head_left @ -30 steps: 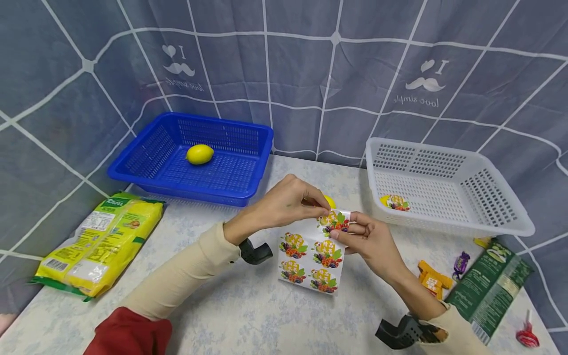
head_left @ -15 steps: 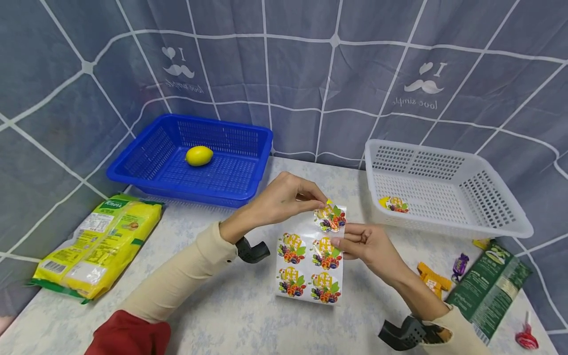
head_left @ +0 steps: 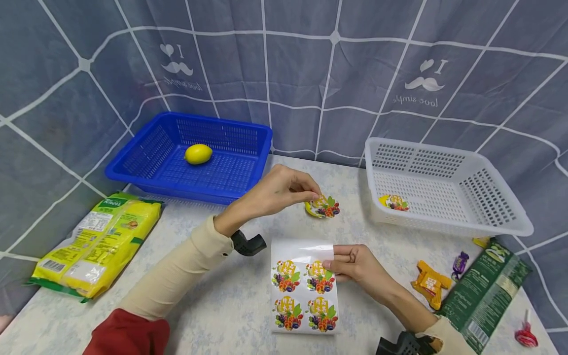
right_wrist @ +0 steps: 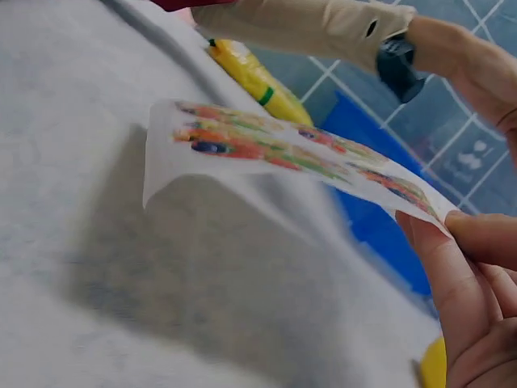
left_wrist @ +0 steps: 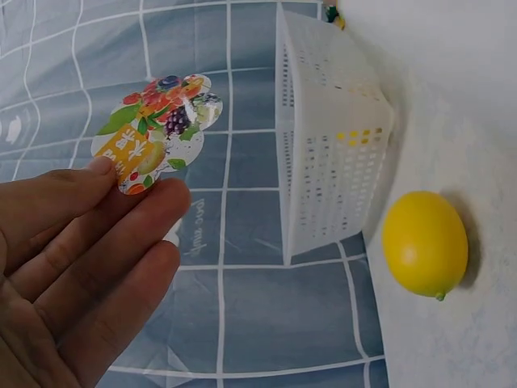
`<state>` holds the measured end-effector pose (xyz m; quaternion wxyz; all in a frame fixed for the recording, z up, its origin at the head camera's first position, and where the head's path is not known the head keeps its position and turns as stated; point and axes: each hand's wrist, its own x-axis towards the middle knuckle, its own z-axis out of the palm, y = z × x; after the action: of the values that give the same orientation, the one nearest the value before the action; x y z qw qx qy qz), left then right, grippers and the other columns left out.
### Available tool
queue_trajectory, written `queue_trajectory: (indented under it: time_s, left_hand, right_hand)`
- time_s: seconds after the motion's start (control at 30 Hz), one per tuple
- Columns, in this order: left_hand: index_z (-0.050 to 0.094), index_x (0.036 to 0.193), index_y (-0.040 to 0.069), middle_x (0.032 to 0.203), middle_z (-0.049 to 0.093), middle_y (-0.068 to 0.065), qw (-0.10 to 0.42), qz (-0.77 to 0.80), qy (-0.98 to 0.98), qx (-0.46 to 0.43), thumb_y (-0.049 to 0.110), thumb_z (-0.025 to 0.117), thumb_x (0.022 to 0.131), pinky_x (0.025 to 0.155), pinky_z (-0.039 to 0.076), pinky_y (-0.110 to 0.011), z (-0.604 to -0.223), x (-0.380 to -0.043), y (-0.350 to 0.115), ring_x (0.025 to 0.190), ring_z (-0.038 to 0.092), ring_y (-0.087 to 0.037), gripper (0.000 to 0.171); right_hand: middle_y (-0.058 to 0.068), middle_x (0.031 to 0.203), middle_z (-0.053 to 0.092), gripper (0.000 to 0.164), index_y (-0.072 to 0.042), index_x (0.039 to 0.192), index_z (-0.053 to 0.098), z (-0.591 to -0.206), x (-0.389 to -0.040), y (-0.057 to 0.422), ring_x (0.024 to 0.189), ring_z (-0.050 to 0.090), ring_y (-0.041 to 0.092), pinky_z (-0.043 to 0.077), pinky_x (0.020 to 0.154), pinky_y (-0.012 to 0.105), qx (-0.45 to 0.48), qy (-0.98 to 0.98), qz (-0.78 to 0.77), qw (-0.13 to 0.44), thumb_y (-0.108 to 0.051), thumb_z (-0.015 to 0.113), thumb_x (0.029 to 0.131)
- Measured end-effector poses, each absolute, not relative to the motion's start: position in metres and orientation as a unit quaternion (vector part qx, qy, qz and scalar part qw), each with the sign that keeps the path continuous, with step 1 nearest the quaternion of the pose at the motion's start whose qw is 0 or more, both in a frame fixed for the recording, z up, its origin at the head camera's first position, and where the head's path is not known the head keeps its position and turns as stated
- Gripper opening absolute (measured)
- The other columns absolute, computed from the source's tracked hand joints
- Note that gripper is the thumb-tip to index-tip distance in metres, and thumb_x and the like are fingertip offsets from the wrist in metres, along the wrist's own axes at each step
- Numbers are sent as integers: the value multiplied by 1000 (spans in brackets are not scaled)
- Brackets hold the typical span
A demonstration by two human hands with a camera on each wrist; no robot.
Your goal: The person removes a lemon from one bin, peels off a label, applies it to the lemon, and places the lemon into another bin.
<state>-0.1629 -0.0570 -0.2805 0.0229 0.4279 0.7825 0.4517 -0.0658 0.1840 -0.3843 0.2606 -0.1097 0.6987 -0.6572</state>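
Observation:
My left hand [head_left: 284, 190] pinches a peeled fruit sticker [left_wrist: 157, 133] by its edge between thumb and fingers. Printed fruit and yellow lettering show on it. Behind the sticker in the head view, a lemon [left_wrist: 425, 244] lies on the table, mostly covered there but whole in the left wrist view. My right hand [head_left: 361, 271] grips the right edge of a white sticker sheet [head_left: 303, 249] above the table, thumb on top. Several stickers remain on its lower part, and its top strip is bare. From the right wrist, the sheet [right_wrist: 283, 153] bows, its far end curling down.
A blue basket [head_left: 195, 190] with one lemon [head_left: 198, 154] stands back left. The white basket [head_left: 448, 224] at back right holds a stickered lemon [head_left: 394, 202]. A yellow Knorr bag [head_left: 97, 246] lies left; a green packet [head_left: 485, 291], wrapped sweets [head_left: 430, 285] and a lollipop [head_left: 526, 336] lie right.
The top right sticker has come off the sheet into my left hand. My right hand has drawn the sheet down, towards me, apart from the left hand.

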Motion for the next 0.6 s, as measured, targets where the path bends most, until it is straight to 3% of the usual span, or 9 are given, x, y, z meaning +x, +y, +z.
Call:
queue_trajectory:
  time_s: [0.17, 0.3, 0.5, 0.6]
  left_hand:
    - [78, 94, 6, 83, 74, 2, 21, 448, 787, 425, 9, 69, 93, 54, 41, -23, -282, -165, -58, 63, 61, -5, 9]
    - [78, 94, 5, 83, 74, 1, 17, 448, 787, 423, 8, 69, 92, 55, 42, -22, -284, -167, -58, 64, 61, -4, 10]
    - [78, 94, 6, 84, 74, 2, 27, 443, 793, 417, 9, 69, 92, 62, 50, -23, -287, -168, -58, 69, 64, -4, 10]
    - [78, 94, 6, 86, 74, 2, 33, 441, 795, 415, 9, 69, 92, 67, 53, -24, -288, -168, -59, 73, 66, -5, 10]
  right_hand:
    - [17, 111, 71, 45, 10, 129, 56, -401, -62, 184, 101, 69, 24, 56, 84, 35, -87, 684, -667, 284, -15, 68, 94]
    - [19, 114, 69, 52, 10, 133, 52, -408, -60, 186, 102, 69, 26, 56, 86, 33, -80, 704, -649, 275, -14, 70, 91]
    - [5, 86, 72, 40, 4, 111, 64, -401, -63, 192, 70, 66, 20, 55, 59, 29, -92, 843, -492, 198, -27, 76, 87]
    - [-2, 80, 70, 42, 2, 112, 67, -394, -69, 198, 63, 63, 14, 52, 55, 29, -84, 899, -407, 135, -31, 75, 88]
